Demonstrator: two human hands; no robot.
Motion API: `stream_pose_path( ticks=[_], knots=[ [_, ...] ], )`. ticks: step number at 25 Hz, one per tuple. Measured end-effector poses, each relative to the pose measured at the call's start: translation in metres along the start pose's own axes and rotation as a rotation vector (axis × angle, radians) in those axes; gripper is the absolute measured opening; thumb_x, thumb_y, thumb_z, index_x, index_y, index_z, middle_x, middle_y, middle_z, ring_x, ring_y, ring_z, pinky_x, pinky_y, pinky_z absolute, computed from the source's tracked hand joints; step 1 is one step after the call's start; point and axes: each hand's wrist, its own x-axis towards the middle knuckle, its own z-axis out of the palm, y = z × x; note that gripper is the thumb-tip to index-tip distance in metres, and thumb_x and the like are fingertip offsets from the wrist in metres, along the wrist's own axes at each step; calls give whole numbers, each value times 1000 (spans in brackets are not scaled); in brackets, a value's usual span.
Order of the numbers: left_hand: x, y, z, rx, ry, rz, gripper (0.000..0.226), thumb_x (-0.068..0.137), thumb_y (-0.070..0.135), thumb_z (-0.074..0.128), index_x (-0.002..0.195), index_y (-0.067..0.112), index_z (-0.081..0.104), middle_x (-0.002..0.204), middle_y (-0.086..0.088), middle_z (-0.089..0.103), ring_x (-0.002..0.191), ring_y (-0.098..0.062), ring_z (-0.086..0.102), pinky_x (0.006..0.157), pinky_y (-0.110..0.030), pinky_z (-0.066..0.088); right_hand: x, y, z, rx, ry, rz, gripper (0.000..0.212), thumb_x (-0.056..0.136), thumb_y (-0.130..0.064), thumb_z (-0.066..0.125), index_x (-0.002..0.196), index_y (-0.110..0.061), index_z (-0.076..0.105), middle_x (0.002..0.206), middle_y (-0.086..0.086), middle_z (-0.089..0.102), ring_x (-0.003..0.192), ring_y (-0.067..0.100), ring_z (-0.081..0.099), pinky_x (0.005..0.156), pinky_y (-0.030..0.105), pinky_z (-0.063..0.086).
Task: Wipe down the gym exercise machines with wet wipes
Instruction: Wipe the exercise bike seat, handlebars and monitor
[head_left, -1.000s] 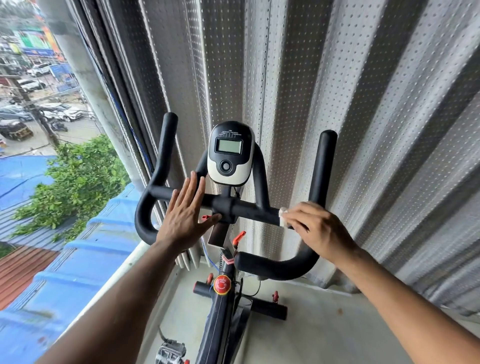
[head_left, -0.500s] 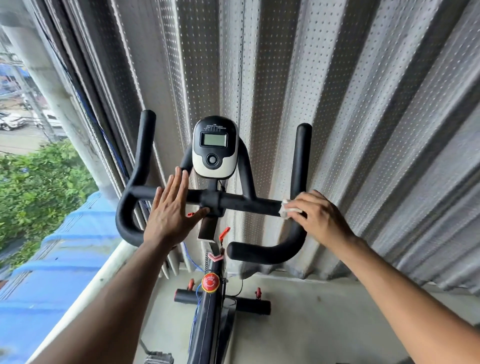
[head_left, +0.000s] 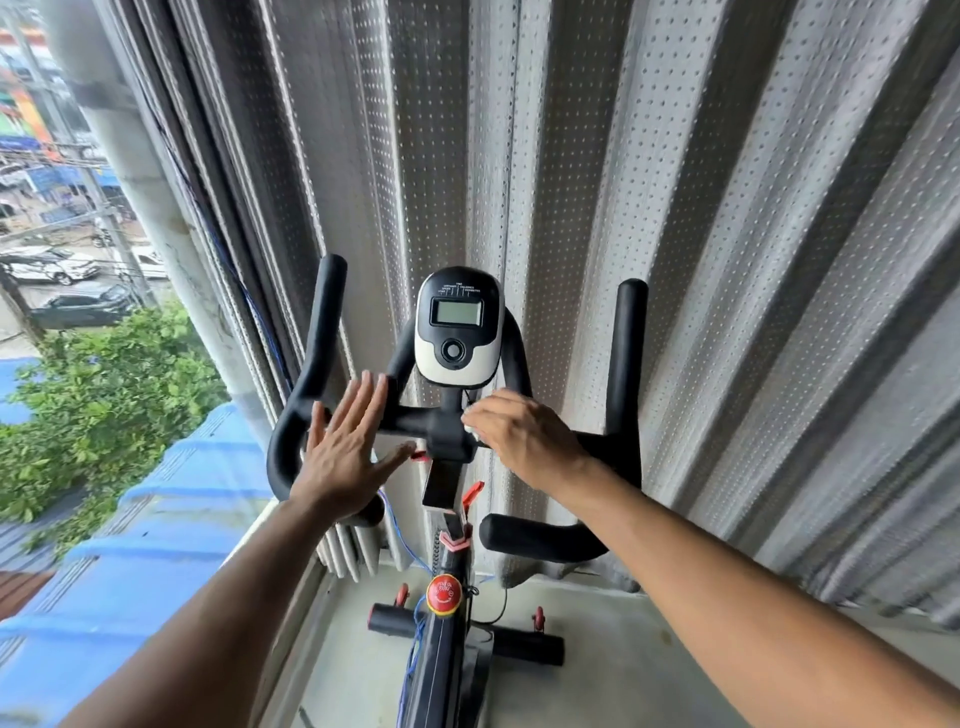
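Perforated metal panels (head_left: 649, 208) stand behind an exercise bike (head_left: 441, 649) on a concrete floor (head_left: 597, 649), with a street, parked cars and a tree (head_left: 104, 395) off beyond the left hand.

Black handlebars (head_left: 626, 364) cross the middle of the view. The left hand (head_left: 345, 452) lies flat on the crossbar with fingers straight and close together, thumb spread toward the stem; it holds nothing, only rests on the bar. Its fingertips reach just past the bar, and the left horn rises just beyond and outside its little finger.

The right hand (head_left: 524, 441) sits on the crossbar just right of the stem clamp, fingers curled down over a white wipe (head_left: 470, 418). Only a small edge of the wipe shows, at the fingertips on the side nearest the left hand; the rest is hidden under the fingers. The wipe touches the bar beside the clamp.

A console (head_left: 458, 327) with a grey screen and round button stands above and just beyond both hands, between them. The right horn rises well outside the right hand, and the lower curled grip lies under that wrist. A red knob (head_left: 443, 595) sits on the frame far below the hands.
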Motion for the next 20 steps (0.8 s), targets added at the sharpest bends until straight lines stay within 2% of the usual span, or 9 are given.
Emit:
stream_pose_path(
  ticks=[2,4,6,10,12,16,20],
  knots=[
    [0,-4,0,15,-7,-19,100,87,91,15,164,34,-15,171,12,-17,156,-5,-20,128,-55,-6,-14,4,-9,-27,25,-57,19,90,-1,71,107,-8,74,108,7,75,94,23,68,92,38,55],
    [-1,-2,1,13,-3,-12,99,88,88,17,164,33,-13,172,11,-15,157,-7,-20,128,-55,-7,-38,15,-23,-86,48,-149,20,93,-1,68,107,-12,76,107,1,74,88,17,66,111,42,43],
    [-1,-2,1,0,12,-4,97,90,87,19,164,33,-13,172,10,-13,158,-8,-18,128,-55,-7,-44,28,-26,-110,82,-159,20,93,-1,68,106,-14,77,101,-2,74,84,15,63,119,44,35],
    [-1,-4,0,-13,6,-2,95,92,85,20,164,34,-13,172,9,-11,158,-9,-16,129,-55,-7,-6,6,15,100,276,118,16,87,-4,76,103,-10,78,96,2,76,87,18,70,112,39,42],
    [-1,-3,0,-17,3,-9,93,93,84,20,164,35,-14,172,10,-12,158,-8,-16,129,-55,-6,-9,-5,23,151,250,84,21,88,-1,75,108,-6,77,102,5,75,94,21,70,109,38,46],
    [-2,-3,1,-4,-9,-9,92,93,84,19,163,35,-17,172,11,-15,157,-7,-18,128,-55,-6,-46,23,-7,-23,167,-144,24,88,-3,77,110,-11,77,110,3,75,101,17,70,109,46,45],
    [-1,-2,-1,-3,-28,-9,93,92,85,17,162,35,-19,171,12,-20,156,-8,-23,128,-53,-12,-22,11,5,55,242,3,17,88,-7,77,105,-9,78,103,3,76,91,21,70,87,44,53]
  ],
)
